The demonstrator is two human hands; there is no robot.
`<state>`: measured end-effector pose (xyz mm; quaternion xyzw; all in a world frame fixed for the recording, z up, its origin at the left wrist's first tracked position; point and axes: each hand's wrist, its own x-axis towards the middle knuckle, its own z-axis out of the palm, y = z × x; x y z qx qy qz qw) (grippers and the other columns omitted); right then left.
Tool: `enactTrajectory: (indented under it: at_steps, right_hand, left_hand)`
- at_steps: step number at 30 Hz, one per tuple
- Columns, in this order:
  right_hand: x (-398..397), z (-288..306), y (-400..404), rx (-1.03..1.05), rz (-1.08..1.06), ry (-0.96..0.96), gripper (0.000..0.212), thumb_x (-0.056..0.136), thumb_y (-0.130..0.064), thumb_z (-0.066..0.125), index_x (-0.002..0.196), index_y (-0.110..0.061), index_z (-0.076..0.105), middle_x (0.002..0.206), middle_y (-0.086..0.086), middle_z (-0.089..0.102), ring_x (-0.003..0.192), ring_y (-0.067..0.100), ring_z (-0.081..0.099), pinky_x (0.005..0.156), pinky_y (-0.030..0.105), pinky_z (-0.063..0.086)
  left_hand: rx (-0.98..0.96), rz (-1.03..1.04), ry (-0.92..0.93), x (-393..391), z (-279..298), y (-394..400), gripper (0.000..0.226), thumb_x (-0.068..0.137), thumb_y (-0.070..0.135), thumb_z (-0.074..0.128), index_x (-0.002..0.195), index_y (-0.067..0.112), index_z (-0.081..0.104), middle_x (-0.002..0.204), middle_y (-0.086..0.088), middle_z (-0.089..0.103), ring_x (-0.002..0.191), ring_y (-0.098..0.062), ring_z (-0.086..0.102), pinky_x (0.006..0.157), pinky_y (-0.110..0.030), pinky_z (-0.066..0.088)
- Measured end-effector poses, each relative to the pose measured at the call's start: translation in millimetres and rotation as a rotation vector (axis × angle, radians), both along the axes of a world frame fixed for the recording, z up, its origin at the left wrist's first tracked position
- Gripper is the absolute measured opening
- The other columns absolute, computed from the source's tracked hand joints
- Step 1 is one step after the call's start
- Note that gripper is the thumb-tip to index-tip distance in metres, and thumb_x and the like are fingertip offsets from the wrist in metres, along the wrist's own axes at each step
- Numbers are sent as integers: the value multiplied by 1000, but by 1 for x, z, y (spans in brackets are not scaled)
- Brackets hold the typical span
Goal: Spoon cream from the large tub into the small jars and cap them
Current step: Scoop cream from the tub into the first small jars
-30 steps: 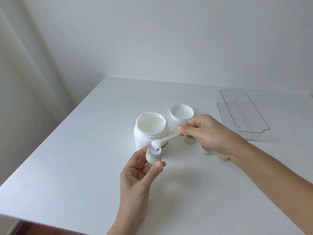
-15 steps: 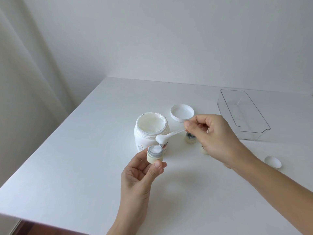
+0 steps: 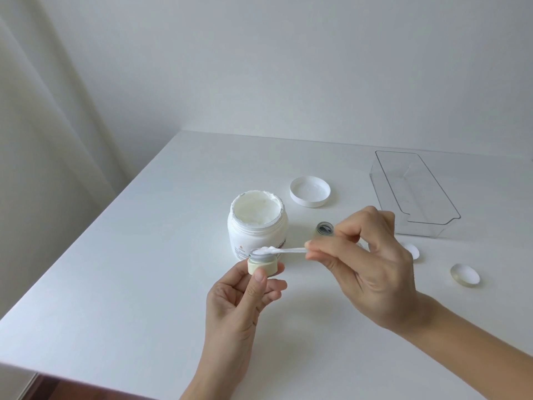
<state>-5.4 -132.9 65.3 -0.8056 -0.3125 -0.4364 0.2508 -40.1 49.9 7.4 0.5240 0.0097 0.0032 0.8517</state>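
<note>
My left hand (image 3: 242,301) holds a small pale yellow jar (image 3: 262,265) upright between thumb and fingers, just in front of the large white cream tub (image 3: 257,223), which stands open. My right hand (image 3: 366,267) pinches a small white spoon (image 3: 277,250) by its handle; the spoon's bowl, loaded with cream, lies flat across the jar's mouth. Another small open jar (image 3: 324,228) stands on the table behind my right hand. Two small caps (image 3: 465,275) (image 3: 412,251) lie to the right, the nearer one partly hidden by my hand.
The tub's white lid (image 3: 310,191) lies upside down behind the tub. A clear plastic tray (image 3: 415,194) sits at the back right of the white table (image 3: 115,284). The wall is close behind; the table's left and front edges are in view.
The spoon was lifted off the jar half a second ago and has come back down across its mouth. My right hand has moved down and right, uncovering the caps.
</note>
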Motion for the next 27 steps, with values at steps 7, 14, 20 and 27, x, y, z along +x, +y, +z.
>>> enactTrajectory:
  at_steps: [7, 14, 20, 27]
  right_hand:
    - [-1, -2, -11, 27, 10, 4, 15, 88, -19, 67, 82, -11, 77, 79, -6, 39, 69, 12, 39, 73, 25, 30]
    - [-2, 7, -16, 202, -75, 166, 19, 87, -21, 61, 76, -11, 72, 68, 2, 55, 65, 9, 44, 68, 27, 35]
    - [1, 15, -11, 408, -46, 599, 21, 88, -27, 59, 68, -19, 61, 62, -12, 55, 62, 6, 46, 64, 8, 34]
    - [3, 15, -7, 373, -101, 783, 27, 90, -30, 62, 67, -15, 65, 52, -9, 44, 57, 20, 41, 53, 27, 35]
  left_hand:
    - [-21, 11, 8, 0, 1, 0, 36, 75, 37, 71, 97, 9, 78, 95, -15, 76, 71, -15, 71, 69, -22, 57]
    - [-40, 26, -3, 1, 4, -1, 52, 59, 49, 90, 99, 18, 78, 90, -7, 75, 83, -18, 74, 75, -22, 57]
    - [-73, 13, -43, 1, -1, 0, 35, 68, 16, 80, 103, 18, 74, 113, -5, 74, 106, -27, 72, 85, -24, 56]
    - [-53, 12, -48, 2, -2, -1, 43, 63, 10, 82, 105, 17, 74, 116, -6, 74, 105, -25, 72, 79, -22, 56]
